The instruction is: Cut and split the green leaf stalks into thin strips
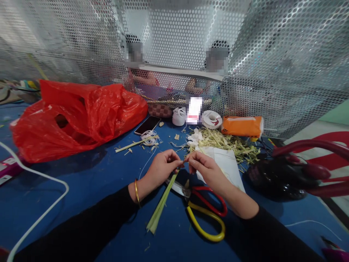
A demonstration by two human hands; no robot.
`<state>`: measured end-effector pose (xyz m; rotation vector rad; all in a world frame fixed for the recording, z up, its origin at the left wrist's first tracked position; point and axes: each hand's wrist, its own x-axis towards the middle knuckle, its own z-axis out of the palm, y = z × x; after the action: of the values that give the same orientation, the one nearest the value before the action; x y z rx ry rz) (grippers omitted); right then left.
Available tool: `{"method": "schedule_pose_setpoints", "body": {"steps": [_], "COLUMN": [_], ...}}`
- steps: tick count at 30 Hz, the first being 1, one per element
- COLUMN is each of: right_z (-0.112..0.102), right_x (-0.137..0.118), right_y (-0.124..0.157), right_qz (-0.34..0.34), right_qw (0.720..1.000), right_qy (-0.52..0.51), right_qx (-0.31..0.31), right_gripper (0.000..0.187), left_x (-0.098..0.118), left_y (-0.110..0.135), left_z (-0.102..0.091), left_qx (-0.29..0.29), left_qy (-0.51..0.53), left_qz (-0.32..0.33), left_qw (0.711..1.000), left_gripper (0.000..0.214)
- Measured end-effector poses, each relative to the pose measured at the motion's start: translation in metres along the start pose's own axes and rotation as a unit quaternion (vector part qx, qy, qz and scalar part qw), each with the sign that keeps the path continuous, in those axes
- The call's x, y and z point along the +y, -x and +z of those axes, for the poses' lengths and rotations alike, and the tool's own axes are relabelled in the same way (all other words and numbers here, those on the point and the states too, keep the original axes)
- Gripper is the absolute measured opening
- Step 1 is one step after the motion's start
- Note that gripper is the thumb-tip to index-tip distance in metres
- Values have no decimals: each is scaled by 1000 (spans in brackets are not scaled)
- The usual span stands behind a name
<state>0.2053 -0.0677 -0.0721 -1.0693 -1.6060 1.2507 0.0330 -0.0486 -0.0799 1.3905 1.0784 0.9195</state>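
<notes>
Green stalks (164,202) slanted over blue table (109,174), upper ends pinched in left hand (160,166). Right hand (205,169) kept fingertips together just beside; whether holding anything, too small to tell. Scissors (187,192) lay right of stalks; beyond stood spool (207,122), dry scraps (226,141), red bag (94,116).

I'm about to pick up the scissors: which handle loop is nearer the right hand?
The red loop: it lies close to the right hand, while the yellow loop sits farther off, nearer the picture's bottom edge.
</notes>
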Motion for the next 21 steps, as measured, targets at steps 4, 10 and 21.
{"method": "schedule_pose_setpoints", "body": {"steps": [4,10,21], "right_z": [3,4,6], "right_x": [-3,-7,-26], "right_y": [1,1,9], "right_qz": [-7,-9,-39], "right_qw": [999,998,998], "right_qy": [-42,-48,51], "right_qx": [19,33,27], "right_gripper": [18,17,13], "left_x": [2,6,19], "left_y": [2,6,20], "left_z": [2,1,2], "left_qx": [-31,-67,-102], "left_qy": [9,-52,-46], "left_qz": [-2,3,25], "left_qw": [999,996,993], "left_gripper": [7,12,9]}}
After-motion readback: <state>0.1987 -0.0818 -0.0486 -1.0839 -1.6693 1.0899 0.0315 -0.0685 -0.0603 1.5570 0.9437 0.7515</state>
